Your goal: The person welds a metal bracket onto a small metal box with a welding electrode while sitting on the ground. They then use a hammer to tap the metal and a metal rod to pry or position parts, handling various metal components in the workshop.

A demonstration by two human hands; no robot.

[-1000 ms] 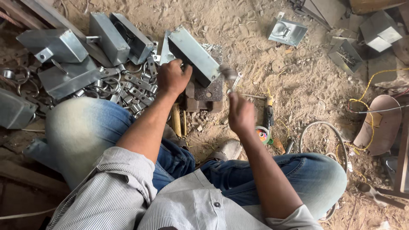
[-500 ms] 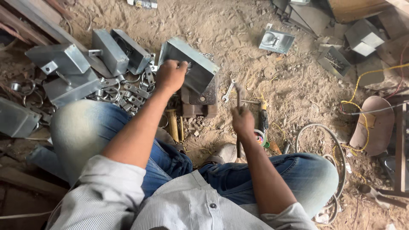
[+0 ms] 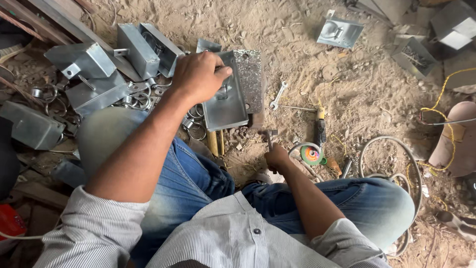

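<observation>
My left hand (image 3: 198, 77) lies closed over the top edge of the metal box (image 3: 229, 94), which sits on the sandy ground (image 3: 297, 44) just ahead of my knees, its open side up. My right hand (image 3: 277, 158), nearer my lap, is wrapped round a small hammer (image 3: 270, 136), head pointing toward the box. I judge it best to pin the box flat and strike short. A spanner (image 3: 278, 95) lies just right of the box.
</observation>
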